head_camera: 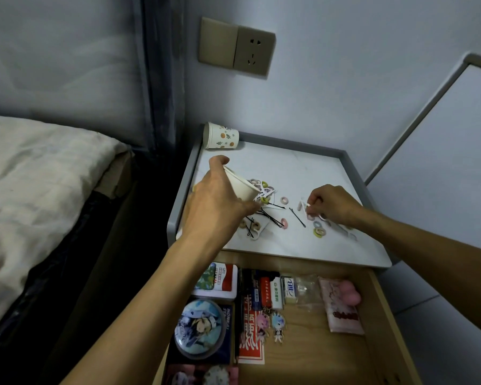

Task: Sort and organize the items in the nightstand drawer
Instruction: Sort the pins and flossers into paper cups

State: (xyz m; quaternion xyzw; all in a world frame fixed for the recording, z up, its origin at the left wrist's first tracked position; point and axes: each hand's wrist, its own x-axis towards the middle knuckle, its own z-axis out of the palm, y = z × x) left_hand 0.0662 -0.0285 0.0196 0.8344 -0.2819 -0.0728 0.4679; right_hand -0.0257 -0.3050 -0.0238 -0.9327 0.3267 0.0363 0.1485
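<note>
My left hand (217, 198) grips a white paper cup (240, 184), tipped on its side over the nightstand top (303, 168). Small hair ties and black hairpins (270, 215) lie scattered in front of the cup's mouth. My right hand (331, 202) pinches small hair ties (308, 211) at the right of the pile, with more coloured hair ties (320, 229) just beside it. Below, the open wooden drawer (386, 323) holds a round badge (199, 327), a tin box (218, 279), keychain figures (271, 323), small packets and a pink pouch (342, 307).
A second patterned paper cup (220, 136) lies on its side at the nightstand's back left corner. A bed (34, 173) sits to the left, close to the nightstand. A wall socket (236, 47) is above. A raised grey rim (353, 168) edges the nightstand top.
</note>
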